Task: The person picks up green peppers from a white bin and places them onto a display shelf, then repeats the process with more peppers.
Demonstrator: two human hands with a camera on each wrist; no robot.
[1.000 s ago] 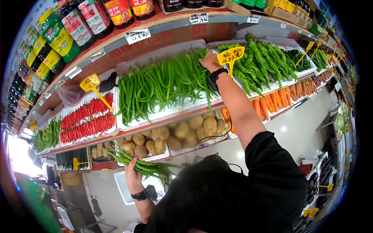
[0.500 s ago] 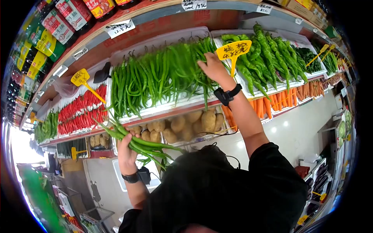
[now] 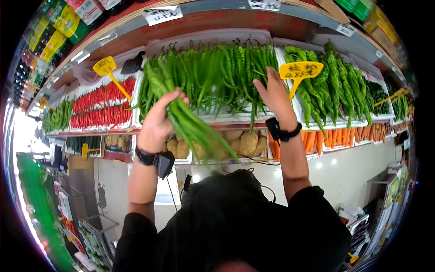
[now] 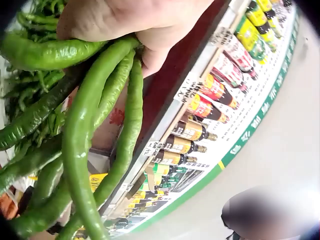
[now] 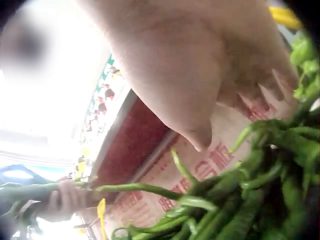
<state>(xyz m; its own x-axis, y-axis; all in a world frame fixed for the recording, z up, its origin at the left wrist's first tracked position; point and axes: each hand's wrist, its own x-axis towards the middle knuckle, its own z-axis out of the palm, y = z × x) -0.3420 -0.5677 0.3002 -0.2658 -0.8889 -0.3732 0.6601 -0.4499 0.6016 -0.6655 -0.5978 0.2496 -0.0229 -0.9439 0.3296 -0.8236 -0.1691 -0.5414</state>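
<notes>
My left hand [image 3: 158,119] grips a bunch of long green chili peppers [image 3: 192,120] over the left part of the pepper tray. Up close in the left wrist view, the fingers [image 4: 125,20] curl round the bunch and several glossy peppers [image 4: 82,135] hang out below. My right hand [image 3: 277,97] is at the tray's right end, fingers extended and holding nothing. In the right wrist view its thumb and fingers [image 5: 195,75] spread above the heaped chili peppers [image 5: 260,185]. Rows of the same peppers [image 3: 226,68] lie side by side in the white tray [image 3: 217,37].
Red chilies [image 3: 102,104] lie to the left and wrinkled green peppers [image 3: 337,90] to the right. A yellow price sign [image 3: 301,71] stands beside my right hand. Below are potatoes [image 3: 249,143] and carrots [image 3: 335,140]. A shelf edge [image 3: 204,10] with bottles above overhangs the back.
My left hand has risen from below the front edge up over the tray with its peppers. The right hand has drawn back slightly from the peppers, its fingers straighter.
</notes>
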